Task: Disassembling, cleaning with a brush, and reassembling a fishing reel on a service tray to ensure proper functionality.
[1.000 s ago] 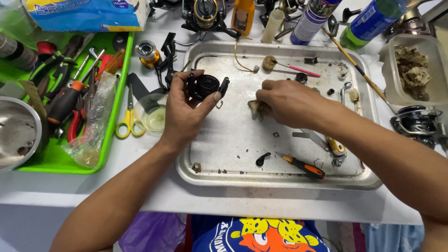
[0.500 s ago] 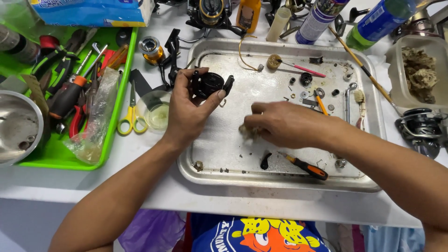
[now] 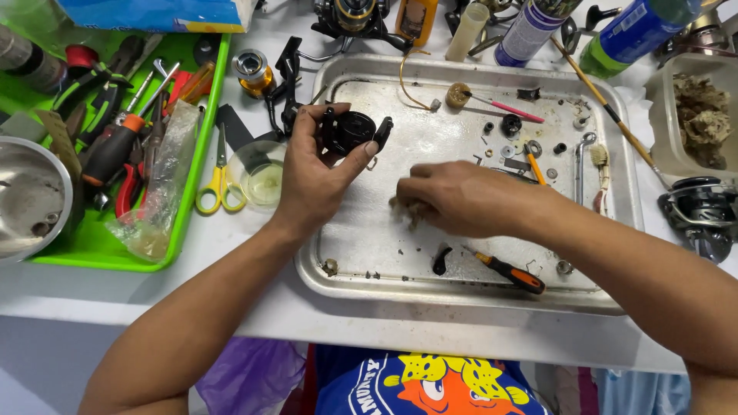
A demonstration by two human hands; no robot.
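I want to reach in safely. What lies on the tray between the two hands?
In the head view, only bare, stained metal tray separates the left hand, holding a black reel part, from the right hand.

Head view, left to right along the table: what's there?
Steel bowl → green tray → yellow scissors → left hand with black reel part → right hand → orange screwdriver → black reel.

Blue packet [image 3: 157,13] at the table's far left edge; labelled white-and-purple can [image 3: 529,32] and green-and-blue bottle [image 3: 630,32] at its far right edge.
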